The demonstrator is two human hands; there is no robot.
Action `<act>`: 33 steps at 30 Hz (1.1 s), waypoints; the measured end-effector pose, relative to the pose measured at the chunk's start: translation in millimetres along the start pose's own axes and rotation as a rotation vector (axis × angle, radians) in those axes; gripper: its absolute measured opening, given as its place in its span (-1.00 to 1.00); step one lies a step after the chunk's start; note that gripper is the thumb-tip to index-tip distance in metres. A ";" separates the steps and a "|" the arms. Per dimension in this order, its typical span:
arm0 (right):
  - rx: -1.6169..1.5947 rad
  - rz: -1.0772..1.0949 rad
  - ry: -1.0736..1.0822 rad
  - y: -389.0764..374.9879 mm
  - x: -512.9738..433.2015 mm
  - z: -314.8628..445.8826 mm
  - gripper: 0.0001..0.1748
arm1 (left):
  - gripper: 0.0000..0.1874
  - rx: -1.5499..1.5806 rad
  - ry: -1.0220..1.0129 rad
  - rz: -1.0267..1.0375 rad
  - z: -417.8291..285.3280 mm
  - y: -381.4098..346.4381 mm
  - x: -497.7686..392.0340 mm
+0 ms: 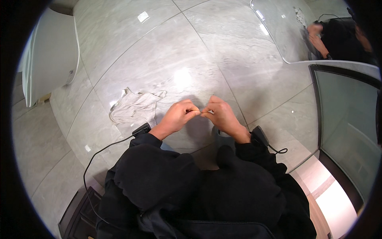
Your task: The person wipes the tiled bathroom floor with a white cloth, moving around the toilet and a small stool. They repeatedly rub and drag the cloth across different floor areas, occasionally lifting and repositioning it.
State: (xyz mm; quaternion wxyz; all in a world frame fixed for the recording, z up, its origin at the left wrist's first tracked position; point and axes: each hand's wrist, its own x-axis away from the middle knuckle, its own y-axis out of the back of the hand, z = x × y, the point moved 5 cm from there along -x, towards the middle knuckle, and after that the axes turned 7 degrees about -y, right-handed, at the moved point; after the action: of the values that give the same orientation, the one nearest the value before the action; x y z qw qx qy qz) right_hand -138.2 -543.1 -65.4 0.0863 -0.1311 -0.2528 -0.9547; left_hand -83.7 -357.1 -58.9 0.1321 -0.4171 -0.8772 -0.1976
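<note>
My left hand [181, 115] and my right hand [220, 114] meet in front of me above the tiled floor [191, 53], the thumb and fingertips of each pinched together. Something very small may lie between the fingertips, but it is too small to make out. To the left of my left hand a crumpled light grey cloth [135, 107] lies on the floor. Each wrist bears a black device, the left one [141, 129] and the right one [260, 136], with a cable.
At the upper left stands a pale, smooth-sided fixture [53, 50]. A mirror [286, 35] at the upper right reflects a person in black. Below it is a dark-framed glass panel [346, 110]. A dark slatted object [82, 215] sits at the lower left.
</note>
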 end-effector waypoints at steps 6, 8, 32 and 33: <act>-0.137 0.027 -0.073 3.3 -3.0 -1.8 -0.81 | -0.89 0.104 -0.001 -0.045 3.0 0.4 0.3; -0.220 0.047 -0.114 3.7 -4.0 -1.9 -0.86 | -0.89 0.109 0.005 -0.069 6.0 1.2 0.8; -1.218 -0.095 -0.419 45.6 -37.8 -26.4 -0.67 | -0.58 -0.417 0.037 -0.819 90.4 57.0 67.1; -1.234 -0.093 -0.401 46.4 -38.5 -26.3 -0.69 | -0.49 -0.536 0.078 -0.945 102.3 62.4 80.3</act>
State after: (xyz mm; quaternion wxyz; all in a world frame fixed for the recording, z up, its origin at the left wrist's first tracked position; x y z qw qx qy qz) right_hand -96.3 -592.3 -77.5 -0.0949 -0.3213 0.3253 -0.8843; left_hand -91.2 -219.9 -102.9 -0.0499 0.0113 -0.8826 -0.4674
